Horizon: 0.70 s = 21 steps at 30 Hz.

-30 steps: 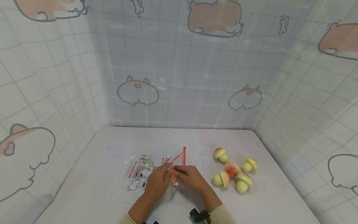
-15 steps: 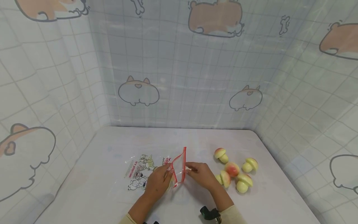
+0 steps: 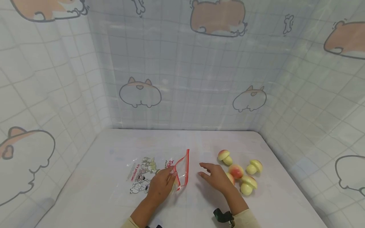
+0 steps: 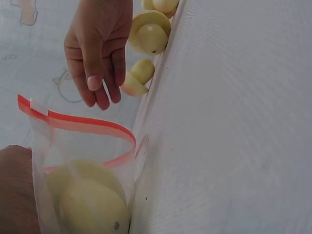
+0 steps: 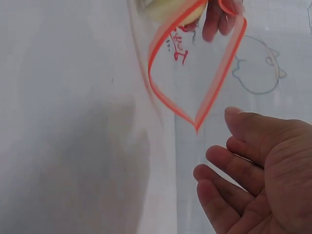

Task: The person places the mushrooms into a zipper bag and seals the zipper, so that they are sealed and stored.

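Clear zip bag [image 3: 149, 172]: lies under the left hand and out past its outer side, print facing up, its mouth pointing toward the right hand.
Red zip rim [image 3: 187, 167]: a second ago the right hand's fingers were on it; now they are clear of it, and it stands in a wide loop on its own. The mouth looks well enough spread, I judge, to be left alone and to let something through.
White slider [image 4: 39, 107]: sits at one end of the rim, out of both hands.
Bagged mushroom toy [image 4: 92, 204]: one, pale yellow, inside the bag, just beside the left hand.
Loose mushroom toys [image 3: 248, 185]: five, grouped on the table [image 3: 99, 196] at the right hand's outer side; one is partly hidden behind that hand.
Right hand [image 3: 216, 177]: has drawn back from the rim and hangs above the table between bag and loose toys, holding nothing. The thumb stands apart from loosely bent fingers, the tips aimed at the bag's mouth.
Left hand [image 3: 161, 185]: has stayed put, thumb and fingers pinching the rim on its near side; the fingers beneath are mostly hidden.
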Tool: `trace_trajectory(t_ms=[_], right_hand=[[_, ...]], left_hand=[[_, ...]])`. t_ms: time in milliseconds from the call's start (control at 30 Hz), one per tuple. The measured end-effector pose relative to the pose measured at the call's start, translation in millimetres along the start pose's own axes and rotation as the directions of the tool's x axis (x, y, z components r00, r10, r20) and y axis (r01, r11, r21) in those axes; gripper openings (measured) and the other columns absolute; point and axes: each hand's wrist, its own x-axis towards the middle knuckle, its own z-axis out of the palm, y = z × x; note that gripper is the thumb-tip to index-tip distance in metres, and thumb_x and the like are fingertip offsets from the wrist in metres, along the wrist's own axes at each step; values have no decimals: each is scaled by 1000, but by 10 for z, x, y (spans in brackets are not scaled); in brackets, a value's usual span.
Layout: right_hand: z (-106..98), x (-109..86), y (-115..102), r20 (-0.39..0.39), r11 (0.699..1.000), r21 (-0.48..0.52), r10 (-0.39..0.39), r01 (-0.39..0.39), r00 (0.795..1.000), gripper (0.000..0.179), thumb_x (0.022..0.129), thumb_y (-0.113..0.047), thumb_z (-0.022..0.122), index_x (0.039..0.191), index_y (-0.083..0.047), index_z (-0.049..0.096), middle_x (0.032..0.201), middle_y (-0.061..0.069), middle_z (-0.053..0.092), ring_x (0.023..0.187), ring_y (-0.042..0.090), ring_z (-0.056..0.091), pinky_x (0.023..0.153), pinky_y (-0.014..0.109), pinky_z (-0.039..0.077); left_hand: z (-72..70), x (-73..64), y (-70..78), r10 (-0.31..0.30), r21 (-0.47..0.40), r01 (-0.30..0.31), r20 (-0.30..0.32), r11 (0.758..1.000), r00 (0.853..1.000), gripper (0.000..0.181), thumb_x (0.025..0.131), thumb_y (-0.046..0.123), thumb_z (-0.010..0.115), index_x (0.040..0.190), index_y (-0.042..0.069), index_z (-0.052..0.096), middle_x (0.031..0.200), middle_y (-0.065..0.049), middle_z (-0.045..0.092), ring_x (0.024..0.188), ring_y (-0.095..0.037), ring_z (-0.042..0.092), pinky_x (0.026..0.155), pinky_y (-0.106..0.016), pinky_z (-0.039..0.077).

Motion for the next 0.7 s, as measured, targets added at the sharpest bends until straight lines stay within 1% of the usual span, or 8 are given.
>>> trace_trajectory(t_ms=[100,233,400,533,700], right_hand=[[-54,-20,31,-8,999,-45,23,-24,1000,43,91,-26,74,128,-7,67,125,7,69,107,34,69,92,48,56],[-110,-53,66,-23,994,-92,50,-52,998,44,90,-27,74,129,-9,67,125,6,69,106,32,69,91,48,56],[-158,-78,73,-34,991,-111,77,-80,996,45,90,-31,74,130,-12,67,125,4,69,106,30,69,91,48,56],[-190,-87,58,-48,985,-146,83,-89,995,45,89,-31,75,129,-13,67,124,2,70,107,26,68,91,46,57],[-245,-98,38,-85,984,-167,49,-63,995,43,88,-27,77,127,-12,69,122,2,71,112,23,66,95,45,54]], left_hand=[[-6,4,7,0,-6,0,5,1000,1000,42,101,41,55,132,15,65,125,2,70,120,-20,64,98,-45,53],[-4,7,13,-25,1,25,31,1000,999,45,102,43,53,134,15,64,127,2,69,122,-20,62,100,-46,52],[0,5,17,-38,4,37,44,999,998,47,102,46,52,135,15,63,129,3,68,124,-21,61,102,-46,50],[-2,2,21,-36,12,35,45,999,998,46,102,47,51,135,17,63,128,3,68,124,-21,61,102,-46,50],[-9,-2,26,-35,5,35,35,999,999,44,101,44,54,134,16,64,128,3,68,124,-21,61,101,-47,51]])
